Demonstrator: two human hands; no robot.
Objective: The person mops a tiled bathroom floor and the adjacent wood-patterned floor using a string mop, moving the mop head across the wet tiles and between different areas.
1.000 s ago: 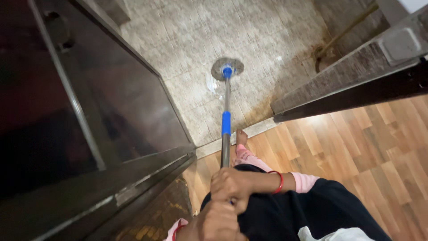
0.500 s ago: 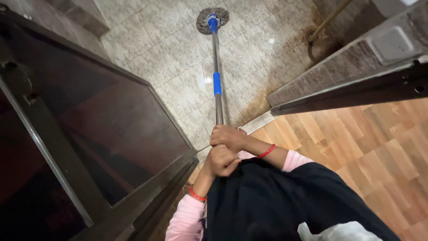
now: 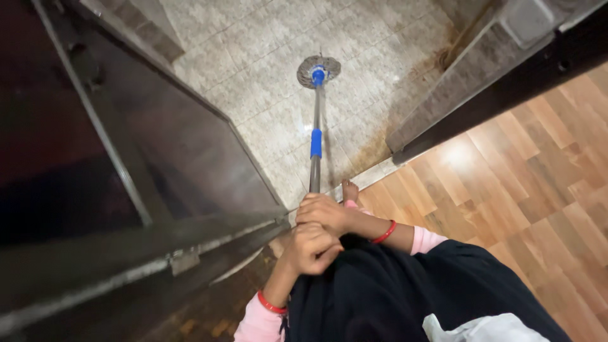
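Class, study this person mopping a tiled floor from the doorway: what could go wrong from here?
1. The tiles near the mop head shine as if wet, and a bare foot stands at the threshold: a slip is possible.
2. Both the right hand and left hand grip the handle beside the open door, which it might knock.

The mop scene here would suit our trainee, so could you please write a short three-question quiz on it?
1. True or false: both hands grip the mop handle.
2. Which floor does the mop head rest on? A) pale tiled floor B) wooden floor C) a doormat
3. Fill in: the sleeve partway down the handle is coloured ____.

Key:
1. True: the right hand sits above the left hand.
2. A, the pale tiled floor, not the wooden floor.
3. Blue.
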